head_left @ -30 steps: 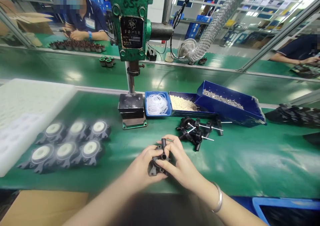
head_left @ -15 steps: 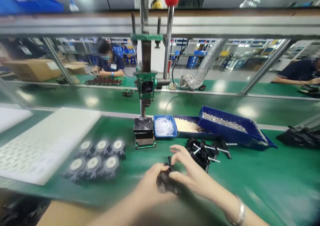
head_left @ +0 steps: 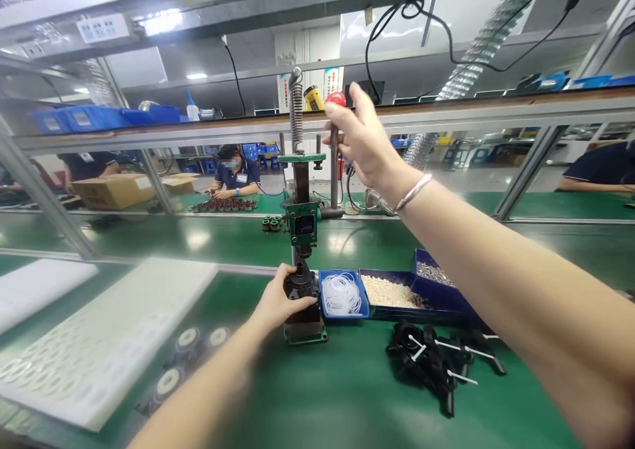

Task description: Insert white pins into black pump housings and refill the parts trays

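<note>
My left hand (head_left: 282, 297) grips a black plastic part (head_left: 300, 280) with a short upright tube. The part rests on the black base of a green arbor press (head_left: 303, 223), beneath the ram and apart from it. Raised high, my right hand (head_left: 358, 135) is closed around the press lever (head_left: 334, 164), just under its red knob (head_left: 336, 98). One finger of that hand sticks up beside the knob. Black parts with white sticks (head_left: 426, 356) lie in a loose pile right of the press.
Beside the press stand a blue tray of white rings (head_left: 342, 295), a bin of cream pieces (head_left: 391, 292) and a bin of metal pieces (head_left: 432, 274). Black parts with pale discs (head_left: 169, 381) and a white perforated sheet (head_left: 114, 330) lie left. Co-workers (head_left: 241, 171) sit beyond.
My left hand has carried the black part from above the front of the table onto the press base. My right hand has left the part and risen to the lever. The view has tilted up.
</note>
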`<state>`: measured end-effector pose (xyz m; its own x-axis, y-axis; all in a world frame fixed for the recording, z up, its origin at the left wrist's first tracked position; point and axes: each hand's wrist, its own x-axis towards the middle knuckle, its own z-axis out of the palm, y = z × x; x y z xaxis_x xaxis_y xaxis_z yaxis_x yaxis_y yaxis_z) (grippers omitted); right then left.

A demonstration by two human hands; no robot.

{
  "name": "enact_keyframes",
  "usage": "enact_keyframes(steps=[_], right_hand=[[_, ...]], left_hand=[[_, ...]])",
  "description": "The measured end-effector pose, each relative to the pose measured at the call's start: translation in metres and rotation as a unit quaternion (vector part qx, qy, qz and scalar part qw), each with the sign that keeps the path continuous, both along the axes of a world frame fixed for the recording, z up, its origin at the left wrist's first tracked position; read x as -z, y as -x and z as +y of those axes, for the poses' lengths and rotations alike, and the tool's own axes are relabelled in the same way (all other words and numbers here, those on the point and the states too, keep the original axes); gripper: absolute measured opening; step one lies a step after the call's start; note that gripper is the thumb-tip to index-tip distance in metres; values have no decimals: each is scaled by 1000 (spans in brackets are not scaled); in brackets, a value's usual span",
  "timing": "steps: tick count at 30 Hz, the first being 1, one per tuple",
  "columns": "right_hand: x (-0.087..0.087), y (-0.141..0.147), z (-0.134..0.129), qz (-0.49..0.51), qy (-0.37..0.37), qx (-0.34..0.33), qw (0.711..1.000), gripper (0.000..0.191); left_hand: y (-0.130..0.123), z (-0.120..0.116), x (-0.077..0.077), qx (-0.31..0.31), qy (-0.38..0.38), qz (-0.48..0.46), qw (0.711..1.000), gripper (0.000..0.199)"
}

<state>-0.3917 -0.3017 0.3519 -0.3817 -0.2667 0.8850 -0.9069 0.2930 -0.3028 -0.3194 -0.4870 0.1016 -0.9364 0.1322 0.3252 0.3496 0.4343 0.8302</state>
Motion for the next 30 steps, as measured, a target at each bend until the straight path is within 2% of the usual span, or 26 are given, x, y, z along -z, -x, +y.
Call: enact_keyframes(steps=[1, 3, 5, 6, 8, 10, 12, 13, 15, 19, 23, 25, 27, 30], right_hand=[[-2, -11, 1, -21, 33, -21, 999, 58], [8, -43, 10, -38, 101, -86, 990, 44], [36, -78, 24, -14, 149, -158, 976, 18], [54, -93, 31, 18, 152, -196, 969, 18], [96, -115, 41, 8, 109, -187, 976, 31], [134, -126, 43, -5, 79, -152, 985, 31], [160, -128, 41, 18, 139, -147, 979, 27], [166, -127, 39, 28, 166, -151, 974, 25], [167, -125, 37, 25, 174, -162, 971, 23], [157, -125, 39, -13, 112, -169, 979, 21], [166, -124, 35, 39, 172, -150, 973, 20], [162, -121, 33, 62, 171, -155, 971, 21], [143, -119, 34, 53, 134, -164, 976, 22], [97, -116, 43, -15, 93, -156, 983, 19]], left_hand=[[2, 1, 0, 8, -1, 1, 1000, 54], [8, 2, -1, 25, -6, 1, 1000, 54], [16, 1, 0, 40, -11, -7, 999, 56], [20, 1, 1, 45, -13, -12, 999, 57], [27, 1, 5, 50, -22, -21, 998, 58], [31, 1, 9, 60, -31, -21, 998, 58], [33, 0, 13, 68, -37, -16, 997, 58], [33, -1, 14, 69, -37, -14, 997, 58], [32, -1, 15, 66, -36, -13, 997, 58], [32, -1, 15, 70, -33, -9, 997, 57], [34, 0, 14, 64, -24, 1, 998, 57], [34, -1, 9, 55, -15, 3, 998, 57], [30, -1, 2, 44, -6, 8, 999, 56], [3, 9, -4, 31, 11, 13, 999, 52]])
